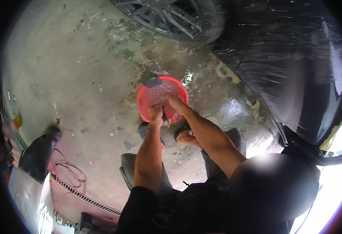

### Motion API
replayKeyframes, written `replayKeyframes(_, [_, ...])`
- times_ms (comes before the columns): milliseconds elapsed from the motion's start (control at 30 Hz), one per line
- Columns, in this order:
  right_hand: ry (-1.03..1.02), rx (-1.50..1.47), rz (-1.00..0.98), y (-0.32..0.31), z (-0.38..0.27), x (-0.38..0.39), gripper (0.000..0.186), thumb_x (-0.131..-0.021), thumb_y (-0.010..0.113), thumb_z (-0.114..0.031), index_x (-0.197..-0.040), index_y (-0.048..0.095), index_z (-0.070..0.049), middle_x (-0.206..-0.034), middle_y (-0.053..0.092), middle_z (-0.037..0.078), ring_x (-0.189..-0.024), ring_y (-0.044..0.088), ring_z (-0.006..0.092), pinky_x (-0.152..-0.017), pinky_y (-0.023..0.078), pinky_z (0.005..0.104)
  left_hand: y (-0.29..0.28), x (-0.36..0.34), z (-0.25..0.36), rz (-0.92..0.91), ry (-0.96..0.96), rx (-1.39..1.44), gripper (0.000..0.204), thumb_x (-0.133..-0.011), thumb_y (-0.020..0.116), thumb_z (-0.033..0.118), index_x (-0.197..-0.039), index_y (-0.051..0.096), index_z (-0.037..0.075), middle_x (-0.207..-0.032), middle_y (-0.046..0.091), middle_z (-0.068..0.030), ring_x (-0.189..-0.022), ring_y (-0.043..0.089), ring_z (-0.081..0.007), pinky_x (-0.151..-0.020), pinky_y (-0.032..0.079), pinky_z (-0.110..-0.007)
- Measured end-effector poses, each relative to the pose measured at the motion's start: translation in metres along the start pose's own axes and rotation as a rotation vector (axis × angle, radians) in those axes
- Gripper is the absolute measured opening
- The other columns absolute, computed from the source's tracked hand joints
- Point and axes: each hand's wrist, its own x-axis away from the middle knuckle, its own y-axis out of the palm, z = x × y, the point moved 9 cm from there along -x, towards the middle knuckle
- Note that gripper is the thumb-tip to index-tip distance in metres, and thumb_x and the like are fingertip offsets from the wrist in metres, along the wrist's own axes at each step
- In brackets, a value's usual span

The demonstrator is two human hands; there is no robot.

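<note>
Below me on the floor is a red bucket with liquid in it and a dark grey object on its far rim. Both my hands reach into it. My left hand is at the near left part, its fingers curled around something dark and pale yellow that I cannot make out. My right hand is just right of it, inside the rim, its fingertips hidden in the bucket. My feet, in dark sandals, are just short of the bucket.
A black car body, wet and streaked, fills the right, with its wheel at the top. At the lower left lie a pinkish hose and a drain grate, near a dark, unclear shape. A blurred dark oval covers the lower right.
</note>
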Motion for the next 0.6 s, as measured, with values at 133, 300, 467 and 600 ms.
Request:
replayKeyframes(133, [0.212, -0.682, -0.624, 0.011, -0.059, 0.082, 0.035, -0.107, 0.057, -0.042, -0.087, 0.06, -0.013, -0.071, 0.055, 0.0, -0.052, 0.048, 0.0116, -0.043, 0.036, 0.0272, 0.031, 0.02, -0.021, -0.295, -0.347, 0.391, 0.026, -0.093, 0.063, 0.016, -0.116, 0.066, 0.005, -0.093, 0.07, -0.0078, -0.081, 0.071, -0.0242, -0.076, 0.058, -0.037])
replayKeyframes(300, [0.099, -0.811, -0.687, -0.058, -0.15, 0.231, 0.043, -0.107, 0.059, -0.042, -0.075, 0.044, -0.017, -0.059, 0.038, -0.005, -0.045, 0.033, 0.0069, -0.039, 0.025, 0.0257, 0.062, 0.151, 0.057, -0.223, -0.165, 0.535, 0.03, -0.092, 0.061, 0.021, -0.116, 0.068, 0.006, -0.103, 0.074, -0.0081, -0.088, 0.074, -0.0239, -0.08, 0.06, -0.038])
replayKeyframes(467, [-0.641, -0.466, -0.32, -0.228, -0.296, 0.437, 0.031, -0.107, 0.061, -0.038, -0.087, 0.058, -0.014, -0.065, 0.047, -0.004, -0.05, 0.04, 0.006, -0.043, 0.028, 0.0252, 0.056, 0.267, 0.144, 0.005, 0.117, 0.526, 0.03, -0.089, 0.072, 0.024, -0.113, 0.061, 0.01, -0.101, 0.063, -0.0048, -0.09, 0.065, -0.0219, -0.08, 0.056, -0.038])
replayKeyframes(600, [-1.158, 0.472, 0.607, -0.393, -0.359, 0.58, 0.035, -0.108, 0.06, -0.026, -0.086, 0.067, 0.0, -0.077, 0.068, 0.011, -0.062, 0.062, 0.017, -0.057, 0.051, 0.0335, 0.096, 0.382, 0.205, -0.034, 0.336, 0.631, 0.034, -0.093, 0.076, 0.023, -0.121, 0.061, 0.009, -0.106, 0.064, -0.0045, -0.091, 0.064, -0.0205, -0.079, 0.055, -0.037])
